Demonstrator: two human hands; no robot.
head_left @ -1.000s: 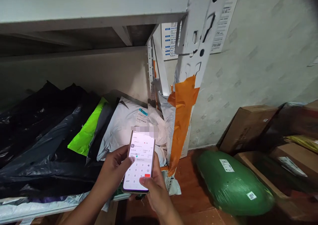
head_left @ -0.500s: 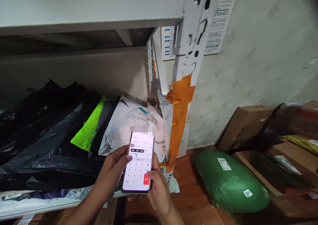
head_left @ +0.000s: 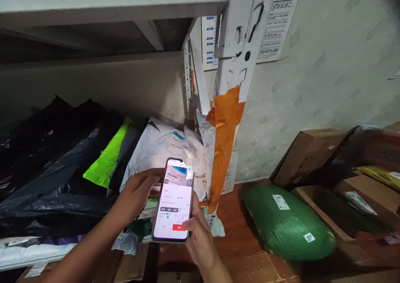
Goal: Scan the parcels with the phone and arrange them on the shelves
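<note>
My right hand (head_left: 200,237) grips a smartphone (head_left: 173,202) from below, its thumb resting by a red button on the lit screen. The screen shows a camera picture of a label above some controls. My left hand (head_left: 137,191) has come off the phone and reaches forward with fingers spread toward a white parcel bag (head_left: 156,150) on the low shelf. That bag carries a printed label (head_left: 176,141). Beside it lie a bright green bag (head_left: 108,160) and several black and grey bags (head_left: 53,166).
A white metal shelf post (head_left: 237,37) wrapped in orange tape (head_left: 223,137) stands just right of the bags. On the floor at the right lie a green wrapped parcel (head_left: 287,222) and cardboard boxes (head_left: 308,154). Printed sheets (head_left: 275,21) hang on the wall.
My left hand let go of the phone and moved forward toward the white bag. The screen switched from a number pad to a camera view of a label.
</note>
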